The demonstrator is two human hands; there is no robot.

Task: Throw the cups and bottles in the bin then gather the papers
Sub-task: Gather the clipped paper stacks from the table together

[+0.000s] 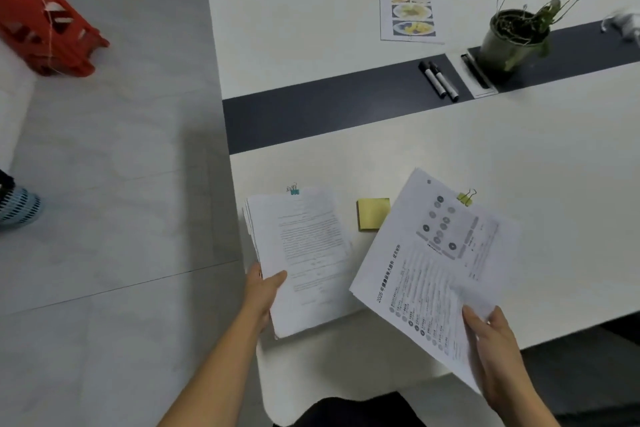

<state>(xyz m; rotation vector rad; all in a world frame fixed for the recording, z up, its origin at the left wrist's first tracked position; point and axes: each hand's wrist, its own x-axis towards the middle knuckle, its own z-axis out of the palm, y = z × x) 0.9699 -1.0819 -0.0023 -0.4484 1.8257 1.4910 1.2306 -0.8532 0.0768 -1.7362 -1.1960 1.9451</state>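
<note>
Surface (519, 156): dark strip across middle. Loose printed sheets (433, 271) over near edge; right hand (495, 350) pinches their near corner, thumb on top. Clipped stack (311, 253) at near-left corner; left hand (263, 291) grips its near end, thumb on top, other fingers hidden beneath. Photo sheet (410, 16) toward far edge, untouched. Likely handling: paper light, floppy, sheets slide apart; support loose ones from beneath, hold stack by clipped end.

White table (311, 28) (dark strip (311, 115)) bears 2 markers (438, 79), plant (516, 35), photo sheet (410, 16).
</note>
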